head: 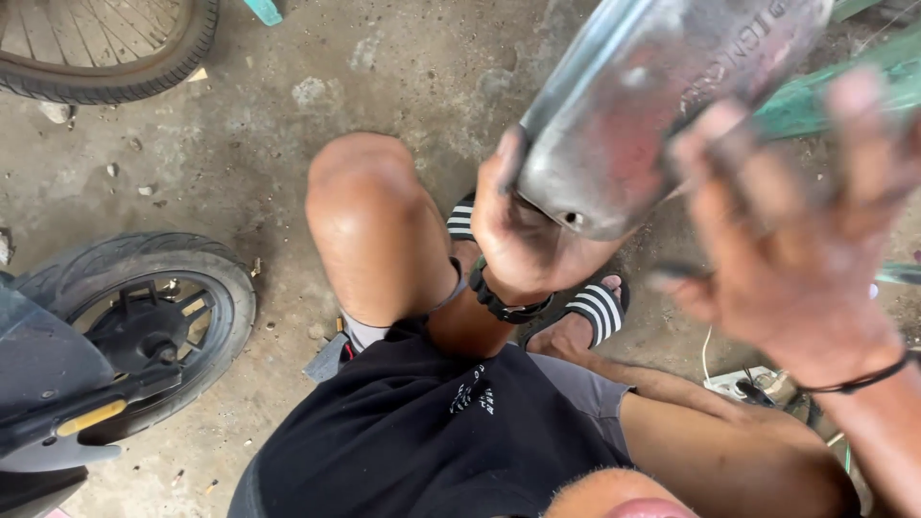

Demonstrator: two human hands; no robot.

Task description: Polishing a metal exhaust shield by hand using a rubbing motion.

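Head view, looking down: dull grey metal cover (633,105) held up in the upper right of the frame, tilted, lower end near centre. Left hand (523,235) at centre, gripping the cover's lower end from beneath, thumb up along its left edge, fingers wrapped under it; black wristband (504,305) on that wrist. Right hand (801,249) at right, blurred, fingers (715,144) spread wide, just beside the cover, contact impossible to tell. Bare knee (369,216) left of centre, striped sandals (600,307) on the concrete floor (288,125) below. Small scooter wheel (153,321) at lower left, spoked bicycle wheel (106,48) at upper left
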